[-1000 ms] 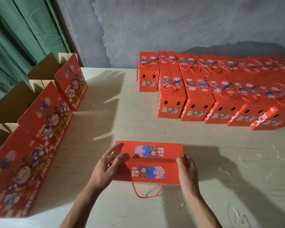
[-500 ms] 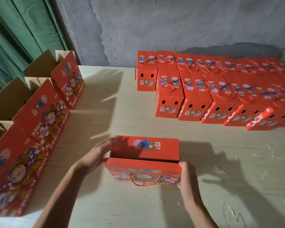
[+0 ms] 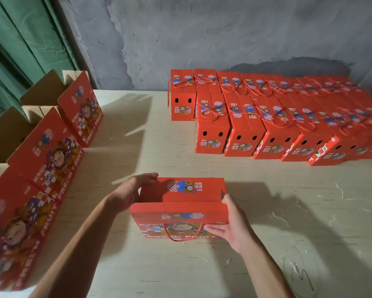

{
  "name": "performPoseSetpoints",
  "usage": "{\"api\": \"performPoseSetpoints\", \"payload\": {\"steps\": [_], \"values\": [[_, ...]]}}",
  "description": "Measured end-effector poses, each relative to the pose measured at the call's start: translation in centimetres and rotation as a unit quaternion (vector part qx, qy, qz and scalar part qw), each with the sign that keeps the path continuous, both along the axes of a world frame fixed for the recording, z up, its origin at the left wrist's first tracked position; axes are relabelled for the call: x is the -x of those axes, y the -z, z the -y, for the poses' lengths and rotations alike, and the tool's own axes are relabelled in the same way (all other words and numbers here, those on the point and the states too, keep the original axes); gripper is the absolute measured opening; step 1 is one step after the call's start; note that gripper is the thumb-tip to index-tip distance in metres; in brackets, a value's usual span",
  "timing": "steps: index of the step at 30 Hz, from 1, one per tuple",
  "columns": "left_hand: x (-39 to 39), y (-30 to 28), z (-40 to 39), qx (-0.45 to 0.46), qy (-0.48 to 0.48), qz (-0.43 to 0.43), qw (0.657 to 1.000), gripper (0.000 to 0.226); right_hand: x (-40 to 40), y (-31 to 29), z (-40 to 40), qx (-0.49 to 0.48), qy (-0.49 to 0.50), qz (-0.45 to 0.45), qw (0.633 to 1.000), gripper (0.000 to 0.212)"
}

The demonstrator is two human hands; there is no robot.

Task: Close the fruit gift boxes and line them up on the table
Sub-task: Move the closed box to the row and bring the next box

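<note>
On the table (image 3: 266, 211), a red gift box (image 3: 180, 214) sits between both hands (image 3: 232, 226)

One box (image 3: 180, 209) sits near the front of the worktop (image 3: 266, 211), with two hands on it, left (image 3: 129, 192) and right (image 3: 232, 226). Three open boxes (image 3: 51, 160) line the left edge. Closed boxes (image 3: 243, 130) stand in two rows at the back (the blurred right end prevents an exact count).
</note>
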State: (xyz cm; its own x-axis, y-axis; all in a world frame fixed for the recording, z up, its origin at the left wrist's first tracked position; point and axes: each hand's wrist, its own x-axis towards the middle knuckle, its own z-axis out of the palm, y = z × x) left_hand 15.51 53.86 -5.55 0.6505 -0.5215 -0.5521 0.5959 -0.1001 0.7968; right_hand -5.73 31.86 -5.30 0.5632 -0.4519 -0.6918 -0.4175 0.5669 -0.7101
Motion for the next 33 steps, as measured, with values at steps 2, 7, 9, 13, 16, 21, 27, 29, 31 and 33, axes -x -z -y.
{"api": "performPoseSetpoints", "payload": {"steps": [2,7,9,13,16,21,27,29,31,33], "values": [[0.5,0.5,0.2,-0.029,-0.053,0.046,0.997,0.022,-1.1,-0.2,0.7,0.017,0.008,0.005,1.000,0.036],[3.8,0.2,0.6,-0.209,-0.108,0.172,0.957,0.048,-6.3,-1.2,1.5,0.095,0.033,0.024,0.995,0.029],[5.1,0.2,1.1,-0.305,-0.121,0.199,0.924,0.054,-8.6,-1.6,0.4,0.127,0.025,0.036,0.991,0.043],[7.5,-1.0,2.6,-0.414,-0.173,0.199,0.871,0.071,-11.2,-1.5,-2.7,0.218,-0.045,0.046,0.974,0.060],[8.4,-1.3,2.7,-0.429,-0.191,0.186,0.863,0.073,-12.4,-1.3,-3.6,0.249,-0.150,0.033,0.956,0.074],[9.6,0.0,1.9,-0.432,-0.180,0.190,0.863,0.065,-13.8,-3.6,-3.0,0.302,-0.319,-0.036,0.898,0.068],[12.2,0.7,4.0,-0.353,-0.113,0.200,0.907,0.053,-12.9,-3.6,-2.1,0.419,-0.351,-0.025,0.837,0.082],[13.0,0.6,5.4,-0.333,-0.082,0.209,0.916,0.052,-12.3,-3.9,-0.5,0.442,-0.343,0.006,0.829,0.078],[14.3,0.3,6.7,-0.313,-0.051,0.221,0.922,0.051,-11.8,-4.2,1.0,0.469,-0.354,0.029,0.808,0.076],[16.4,0.5,8.2,-0.253,-0.028,0.204,0.945,0.039,-12.0,-4.5,1.7,0.518,-0.387,0.033,0.762,0.076]]}}
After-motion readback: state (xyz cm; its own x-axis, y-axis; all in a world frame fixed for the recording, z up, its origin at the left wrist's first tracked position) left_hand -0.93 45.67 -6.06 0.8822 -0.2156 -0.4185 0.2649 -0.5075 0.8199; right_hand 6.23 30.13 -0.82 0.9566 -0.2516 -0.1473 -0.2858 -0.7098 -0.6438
